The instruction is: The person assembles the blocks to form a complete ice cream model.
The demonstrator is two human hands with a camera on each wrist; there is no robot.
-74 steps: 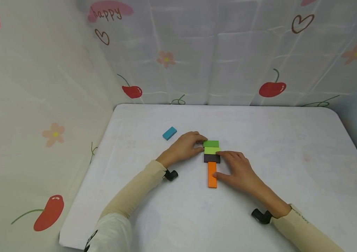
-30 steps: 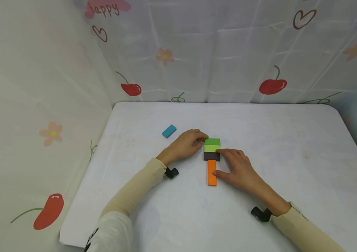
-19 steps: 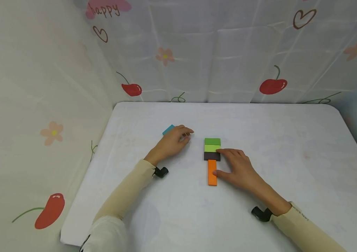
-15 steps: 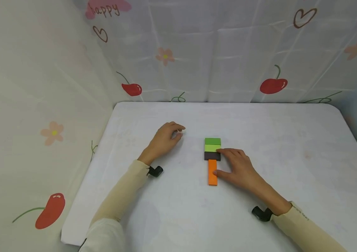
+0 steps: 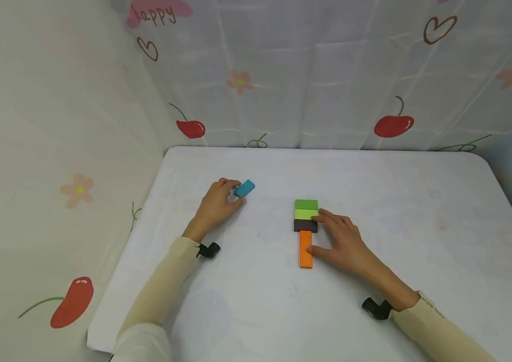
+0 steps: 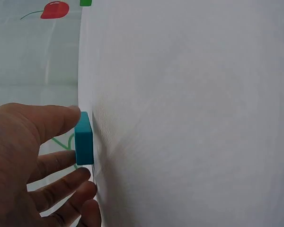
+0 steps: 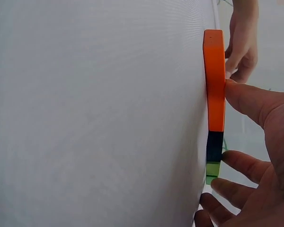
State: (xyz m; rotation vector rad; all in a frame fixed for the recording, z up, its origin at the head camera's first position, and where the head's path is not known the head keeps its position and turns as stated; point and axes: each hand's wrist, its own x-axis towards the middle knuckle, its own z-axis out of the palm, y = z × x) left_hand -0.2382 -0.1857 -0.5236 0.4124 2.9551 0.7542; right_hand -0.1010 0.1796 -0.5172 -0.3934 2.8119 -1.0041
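Observation:
My left hand has its thumb and index finger at two sides of a blue wooden block on the white table. In the left wrist view the thumb tip meets one end of the block and the index fingertip the other. My right hand rests its thumb on an orange block and a fingertip on a light green block, its fingers spread. Between these two lies a black block; a darker green block forms the far end of the row.
The white tabletop has rounded far corners and meets a cherry-print curtain along its back and left side. A small black camera is strapped to each wrist.
My left hand has left the green end of the row, moved leftward past the blue block, and brought its thumb and index finger to that block. My right hand stays on the row.

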